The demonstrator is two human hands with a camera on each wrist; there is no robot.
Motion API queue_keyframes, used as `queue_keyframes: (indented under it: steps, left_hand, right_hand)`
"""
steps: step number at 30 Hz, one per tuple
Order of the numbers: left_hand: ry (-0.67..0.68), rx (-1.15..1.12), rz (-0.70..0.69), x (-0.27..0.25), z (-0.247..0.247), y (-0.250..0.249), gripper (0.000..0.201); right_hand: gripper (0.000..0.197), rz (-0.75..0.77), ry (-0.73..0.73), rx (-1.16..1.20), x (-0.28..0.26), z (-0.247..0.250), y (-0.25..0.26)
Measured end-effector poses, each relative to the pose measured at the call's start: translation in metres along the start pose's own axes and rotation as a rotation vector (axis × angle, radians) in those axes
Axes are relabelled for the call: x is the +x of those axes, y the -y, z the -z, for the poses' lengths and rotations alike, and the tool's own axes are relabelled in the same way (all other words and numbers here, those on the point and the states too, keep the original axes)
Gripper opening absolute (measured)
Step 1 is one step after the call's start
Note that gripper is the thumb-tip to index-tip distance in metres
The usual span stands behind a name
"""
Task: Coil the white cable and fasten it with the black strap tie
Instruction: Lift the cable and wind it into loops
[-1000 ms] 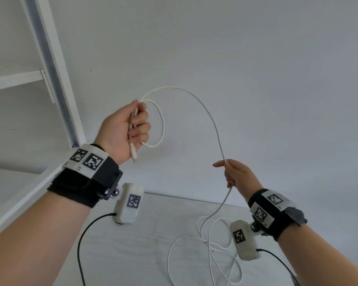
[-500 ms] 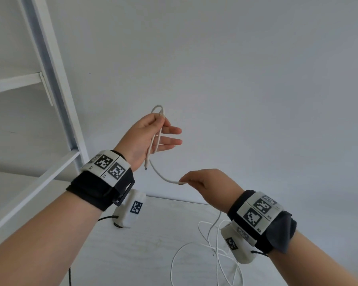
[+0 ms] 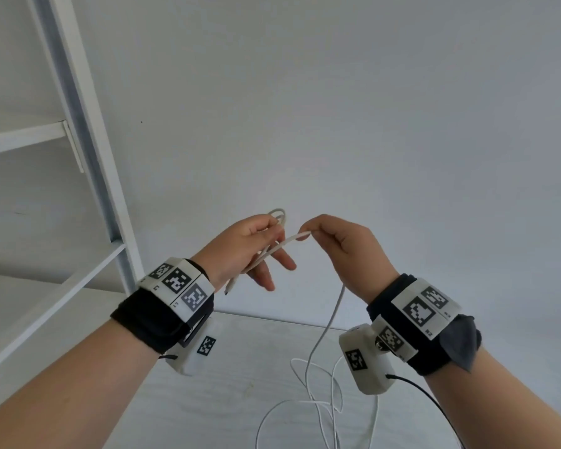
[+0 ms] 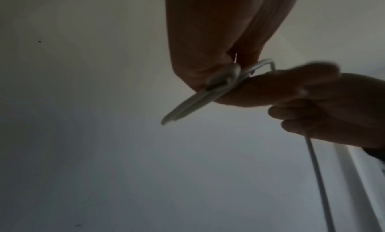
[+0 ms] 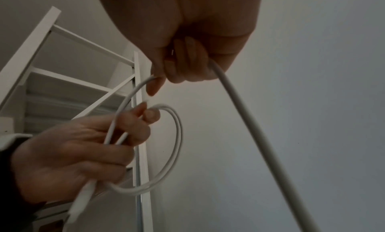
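Observation:
My left hand (image 3: 272, 228) pinches a small coil of the white cable (image 3: 277, 212) between thumb and forefinger, its other fingers stretched out. The cable's plug end (image 3: 230, 288) sticks out below that palm. My right hand (image 3: 306, 235) pinches the cable just right of the left hand and holds a fresh length across the left fingers. From the right hand the cable drops to a loose tangle (image 3: 321, 403) on the table. The right wrist view shows the coil (image 5: 177, 145) round the left hand (image 5: 73, 153). The left wrist view shows it edge-on (image 4: 187, 107). No black strap tie is in view.
A white shelf frame (image 3: 88, 157) stands at the left against a plain grey wall. The pale table (image 3: 234, 400) lies below both hands. Black leads (image 3: 428, 393) run from the wrist cameras.
My right hand has risen from low and right up to the left hand, bringing a new length of cable to the coil. The wide arc of cable between the hands has closed up.

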State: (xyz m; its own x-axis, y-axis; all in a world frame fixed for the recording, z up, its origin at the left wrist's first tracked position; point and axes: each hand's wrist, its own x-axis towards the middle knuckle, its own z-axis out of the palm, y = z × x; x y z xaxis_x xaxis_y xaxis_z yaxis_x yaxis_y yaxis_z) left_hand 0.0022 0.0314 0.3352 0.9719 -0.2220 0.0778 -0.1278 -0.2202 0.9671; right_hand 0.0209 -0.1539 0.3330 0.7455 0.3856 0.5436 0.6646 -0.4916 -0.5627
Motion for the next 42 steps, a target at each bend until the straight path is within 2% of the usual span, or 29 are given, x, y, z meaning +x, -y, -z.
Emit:
queue_keyframes:
  steps: [6, 10, 12, 16, 21, 26, 29, 31, 33, 37, 42]
  left_hand:
    - [0.008, -0.111, -0.043, -0.002, -0.01, 0.006, 0.036]
    - [0.076, -0.182, -0.026, -0.005, -0.012, 0.007, 0.044]
    - [0.085, -0.22, -0.007, -0.006, -0.011, 0.006, 0.04]
    - [0.089, -0.407, -0.036, -0.006, -0.003, 0.0, 0.035]
    - [0.049, -0.577, -0.111, 0.0, 0.013, -0.012, 0.039]
    - [-0.028, -0.811, -0.222, 0.006, 0.048, -0.031, 0.043]
    - [-0.117, -0.779, -0.247, 0.007, 0.063, -0.037, 0.04]
    - [-0.171, -0.718, -0.218, 0.01, 0.061, -0.032, 0.038]
    - [-0.189, -0.676, -0.184, 0.014, 0.055, -0.023, 0.034]
    - [-0.204, -0.607, -0.16, 0.019, 0.043, -0.006, 0.025]
    - [-0.215, -0.319, -0.131, 0.018, 0.022, 0.003, 0.021]
  right_hand:
    - [0.015, -0.062, -0.147, 0.037, 0.014, 0.0, -0.002]
    - [0.009, -0.127, -0.217, 0.073, 0.019, 0.0, -0.007]
    - [0.016, -0.175, -0.245, 0.121, 0.021, 0.0, -0.015]
    - [0.031, -0.248, -0.1, 0.132, 0.018, -0.007, -0.029]
    - [0.033, -0.297, 0.094, 0.285, 0.002, -0.024, -0.046]
    - [0.034, -0.417, 0.251, 0.298, -0.028, -0.04, -0.074]
    - [0.026, -0.496, 0.251, 0.308, -0.044, -0.045, -0.088]
    - [0.016, -0.527, 0.193, 0.316, -0.047, -0.046, -0.09]
    - [0.014, -0.513, 0.127, 0.299, -0.047, -0.047, -0.086]
    - [0.014, -0.35, 0.117, 0.15, -0.042, -0.046, -0.07]
    - [0.009, -0.189, 0.159, -0.001, -0.031, -0.041, -0.041]
